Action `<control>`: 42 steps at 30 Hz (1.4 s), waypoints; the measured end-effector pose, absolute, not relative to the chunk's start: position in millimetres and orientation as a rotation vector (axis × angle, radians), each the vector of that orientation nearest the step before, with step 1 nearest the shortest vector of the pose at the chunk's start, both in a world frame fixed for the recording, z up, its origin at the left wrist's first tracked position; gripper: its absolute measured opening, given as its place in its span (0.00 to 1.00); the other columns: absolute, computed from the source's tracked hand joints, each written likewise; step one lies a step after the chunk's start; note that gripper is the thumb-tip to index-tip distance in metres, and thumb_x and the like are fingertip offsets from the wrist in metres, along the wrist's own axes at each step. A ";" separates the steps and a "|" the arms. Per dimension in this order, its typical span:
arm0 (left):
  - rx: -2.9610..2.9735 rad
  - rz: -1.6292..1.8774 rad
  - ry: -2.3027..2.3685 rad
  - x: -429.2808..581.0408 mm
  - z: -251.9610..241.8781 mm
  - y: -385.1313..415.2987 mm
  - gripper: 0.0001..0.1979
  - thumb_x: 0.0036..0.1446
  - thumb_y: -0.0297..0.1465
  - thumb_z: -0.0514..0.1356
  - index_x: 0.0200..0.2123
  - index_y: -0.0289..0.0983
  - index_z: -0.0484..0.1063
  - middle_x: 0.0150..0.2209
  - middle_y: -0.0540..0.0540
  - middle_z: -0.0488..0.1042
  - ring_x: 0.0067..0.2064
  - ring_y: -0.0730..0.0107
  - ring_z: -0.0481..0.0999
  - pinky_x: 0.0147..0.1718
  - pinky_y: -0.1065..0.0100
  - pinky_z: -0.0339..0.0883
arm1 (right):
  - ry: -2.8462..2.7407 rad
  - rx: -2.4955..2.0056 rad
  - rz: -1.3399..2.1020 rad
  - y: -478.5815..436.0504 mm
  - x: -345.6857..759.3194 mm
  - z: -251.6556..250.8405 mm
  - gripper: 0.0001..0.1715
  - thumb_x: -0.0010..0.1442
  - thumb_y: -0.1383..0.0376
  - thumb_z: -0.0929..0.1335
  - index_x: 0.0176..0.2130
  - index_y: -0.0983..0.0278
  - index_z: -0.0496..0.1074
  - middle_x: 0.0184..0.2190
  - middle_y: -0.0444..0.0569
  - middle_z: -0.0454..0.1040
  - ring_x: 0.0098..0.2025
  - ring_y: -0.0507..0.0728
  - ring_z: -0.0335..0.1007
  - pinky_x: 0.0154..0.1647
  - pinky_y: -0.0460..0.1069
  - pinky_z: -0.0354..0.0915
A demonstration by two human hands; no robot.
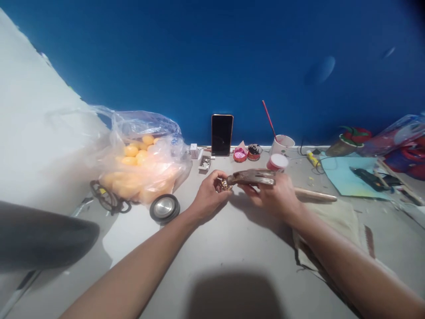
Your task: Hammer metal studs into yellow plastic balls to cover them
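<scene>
In the head view, my left hand [212,191] is closed around a small shiny gold-coloured ornament [225,184], its fingers hiding part of it. My right hand [275,195] grips a claw hammer close to its worn metal head [250,177]. The hammer's round face points left and touches, or nearly touches, the ornament; I cannot tell which. Beyond my right hand, the wooden handle [317,195] sticks out to the right. Both hands are over the middle of the grey table [226,252], near each other.
A phone [222,135] leans on the blue wall. Left are a plastic bag of orange balls [141,155], a round black-rimmed object [164,208] and a dark cylinder [46,235]. Behind my hands stand small red tins [240,154] and a cup [282,144]. Beige cloth [335,221] lies right.
</scene>
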State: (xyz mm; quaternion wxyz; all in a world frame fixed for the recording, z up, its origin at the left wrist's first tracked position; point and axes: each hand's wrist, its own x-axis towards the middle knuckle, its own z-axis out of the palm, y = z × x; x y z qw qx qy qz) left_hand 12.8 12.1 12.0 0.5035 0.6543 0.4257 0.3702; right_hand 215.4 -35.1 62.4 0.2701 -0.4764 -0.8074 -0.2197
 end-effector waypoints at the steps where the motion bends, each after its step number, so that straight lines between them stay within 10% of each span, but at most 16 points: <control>1: 1.590 0.893 1.032 12.9 12.3 12.0 0.18 0.47 0.25 0.64 0.43 0.38 0.71 0.32 0.53 0.72 0.32 0.71 0.70 0.33 0.69 0.63 | -2.137 -1.288 -0.625 -35.0 216.1 62.8 0.13 0.66 0.58 0.68 0.44 0.60 0.81 0.36 0.51 0.83 0.32 0.56 0.75 0.28 0.49 0.59; 42: 1.460 0.984 0.953 14.0 10.7 14.0 0.21 0.46 0.26 0.66 0.46 0.37 0.75 0.42 0.47 0.77 0.40 0.67 0.75 0.42 0.66 0.69 | -2.144 -1.339 -0.583 -38.0 211.4 66.1 0.15 0.68 0.59 0.66 0.45 0.61 0.81 0.37 0.51 0.83 0.33 0.56 0.74 0.30 0.49 0.58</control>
